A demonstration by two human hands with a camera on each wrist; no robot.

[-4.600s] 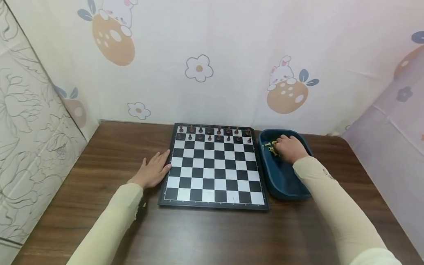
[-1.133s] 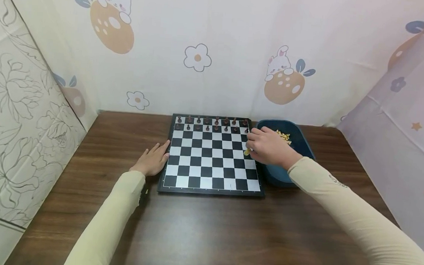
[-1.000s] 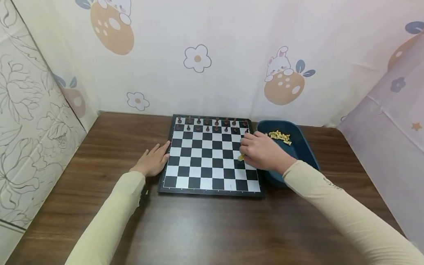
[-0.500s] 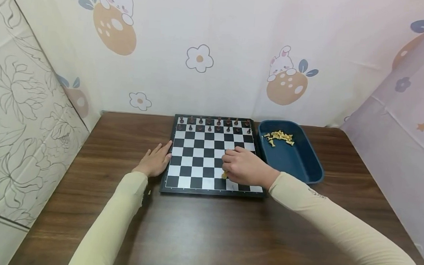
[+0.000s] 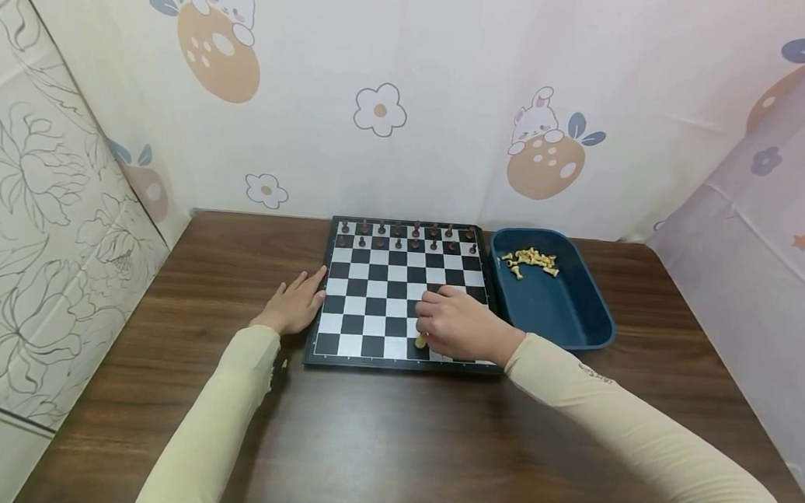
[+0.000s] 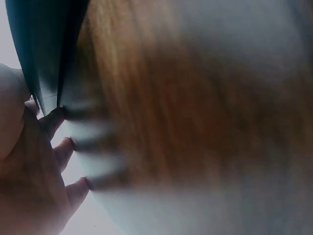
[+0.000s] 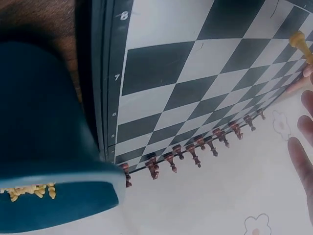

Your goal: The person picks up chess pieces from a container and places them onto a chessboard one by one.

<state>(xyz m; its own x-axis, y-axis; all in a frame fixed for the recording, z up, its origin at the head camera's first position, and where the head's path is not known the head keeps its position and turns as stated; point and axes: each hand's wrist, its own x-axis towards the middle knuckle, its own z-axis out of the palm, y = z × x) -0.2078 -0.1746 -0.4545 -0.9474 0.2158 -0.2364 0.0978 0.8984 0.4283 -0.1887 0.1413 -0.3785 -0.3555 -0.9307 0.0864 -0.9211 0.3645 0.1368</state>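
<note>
A black-and-white chessboard (image 5: pixel 376 306) lies on the wooden table. My right hand (image 5: pixel 459 323) pinches a pale yellow chess piece (image 5: pixel 421 341) at a dark square of the nearest row; whether its base touches the board I cannot tell. In the right wrist view the yellow piece (image 7: pixel 299 41) shows at the right edge by the fingertips. My left hand (image 5: pixel 290 304) rests on the table with straight fingers, its fingertips at the board's left edge. Dark red chess pieces (image 5: pixel 398 243) stand in two rows at the board's far side.
Right of the board stands a blue tray (image 5: pixel 558 325) holding several yellow chess pieces (image 5: pixel 532 258) at its far end. Beyond the table's far edge rises a patterned cloth (image 5: pixel 450 169).
My right hand moved from the blue tray onto the board, bringing a yellow piece left and then toward the near row. The left hand stays at the board's edge.
</note>
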